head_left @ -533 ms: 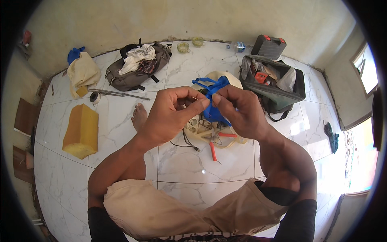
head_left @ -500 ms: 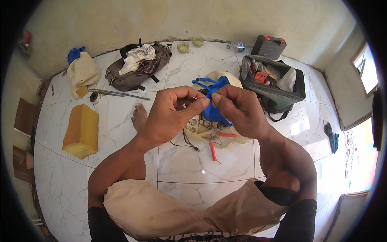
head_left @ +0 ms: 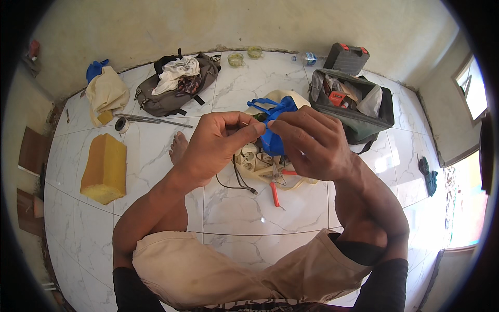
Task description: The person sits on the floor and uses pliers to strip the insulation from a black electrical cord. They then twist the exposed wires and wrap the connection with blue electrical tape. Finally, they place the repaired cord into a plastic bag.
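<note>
Both hands are raised in front of me, fingertips almost meeting. My left hand [head_left: 215, 143] pinches a thin, wire-like strand [head_left: 246, 124] between thumb and forefinger; only a short bit of it shows. My right hand [head_left: 314, 143] has its thumb and forefinger tips together just right of it, the other fingers loosely bent. What sits in that pinch is too small to make out. Below them on the floor lie white power sockets [head_left: 249, 156], a black cable [head_left: 228, 185] and red-handled pliers [head_left: 274, 193]. Behind the hands is a blue cloth bag [head_left: 283, 106], partly hidden.
A yellow foam block [head_left: 104, 169] stands at left, near a wire spool [head_left: 122, 125] and metal rods [head_left: 156, 120]. Farther back are a grey backpack [head_left: 171, 96], glass cups [head_left: 235, 60], a plastic bottle [head_left: 310, 59], an open tool bag [head_left: 358, 119] and a dark case [head_left: 347, 60].
My right hand has turned and its rear fingers have lifted and loosened, with thumb and forefinger drawn slightly left. My left hand has shifted slightly left, still pinching the strand.
</note>
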A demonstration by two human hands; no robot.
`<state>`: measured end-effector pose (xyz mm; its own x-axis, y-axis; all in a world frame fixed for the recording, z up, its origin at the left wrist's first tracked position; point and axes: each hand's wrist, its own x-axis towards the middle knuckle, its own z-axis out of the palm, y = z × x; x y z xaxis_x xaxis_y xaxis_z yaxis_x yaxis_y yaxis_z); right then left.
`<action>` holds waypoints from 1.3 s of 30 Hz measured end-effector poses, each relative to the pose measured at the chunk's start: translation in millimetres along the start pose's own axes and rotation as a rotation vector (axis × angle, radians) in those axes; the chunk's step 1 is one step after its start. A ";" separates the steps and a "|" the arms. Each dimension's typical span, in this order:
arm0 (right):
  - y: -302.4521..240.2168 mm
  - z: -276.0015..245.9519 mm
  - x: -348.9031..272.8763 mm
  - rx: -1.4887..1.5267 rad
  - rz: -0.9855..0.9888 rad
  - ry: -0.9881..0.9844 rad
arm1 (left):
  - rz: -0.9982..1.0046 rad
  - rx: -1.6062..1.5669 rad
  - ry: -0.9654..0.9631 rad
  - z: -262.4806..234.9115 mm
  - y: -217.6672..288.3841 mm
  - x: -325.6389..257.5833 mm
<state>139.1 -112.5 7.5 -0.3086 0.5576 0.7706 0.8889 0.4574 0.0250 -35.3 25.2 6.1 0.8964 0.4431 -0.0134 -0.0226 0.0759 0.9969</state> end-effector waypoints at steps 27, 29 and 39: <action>0.1 -4.8 -3.0 0.162 0.402 -0.033 | 0.157 0.004 -0.004 3.5 2.4 -1.2; -2.2 -5.7 -1.3 0.240 0.516 -0.039 | 0.188 0.013 0.006 3.0 0.1 -0.3; -6.2 -2.0 -0.2 0.519 0.849 -0.052 | 0.371 0.409 0.092 8.6 7.4 -5.9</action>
<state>134.4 -116.9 8.5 0.3353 0.8641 0.3753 0.5677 0.1326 -0.8125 -37.1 15.5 14.2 0.8182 0.4519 0.3554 -0.1392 -0.4442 0.8851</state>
